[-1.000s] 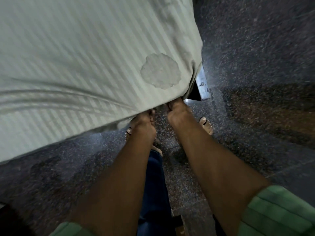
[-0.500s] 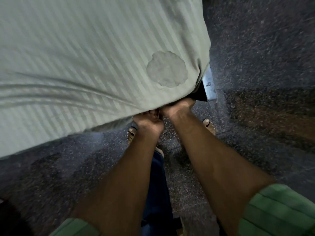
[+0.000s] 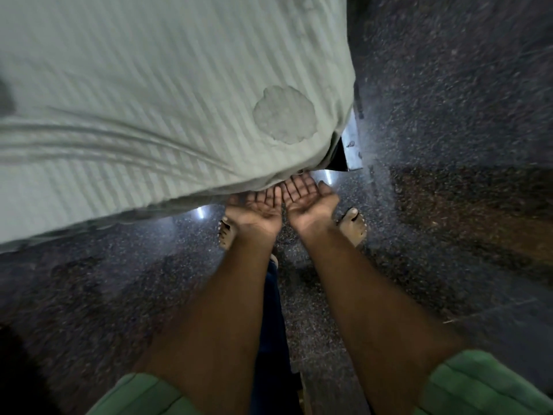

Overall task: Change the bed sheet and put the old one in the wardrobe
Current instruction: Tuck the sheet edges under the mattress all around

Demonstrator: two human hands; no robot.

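Observation:
A pale green striped bed sheet [image 3: 155, 94] covers the mattress and wraps its near corner; a round lighter patch [image 3: 284, 113] marks it near that corner. My left hand [image 3: 257, 206] and my right hand [image 3: 306, 196] lie side by side, palms up, fingers straight, just below the sheet's hanging edge at the corner. The fingertips reach the underside of the edge; whether they touch the cloth I cannot tell. Neither hand holds anything.
A metal bed-frame corner [image 3: 351, 145] juts out to the right of the sheet. My bare feet [image 3: 354, 224] stand on the dark speckled floor [image 3: 449, 85] close to the bed. Open floor lies to the right and behind.
Both hands, which were gripping under the sheet's corner edge, have let go, turned palms up and opened.

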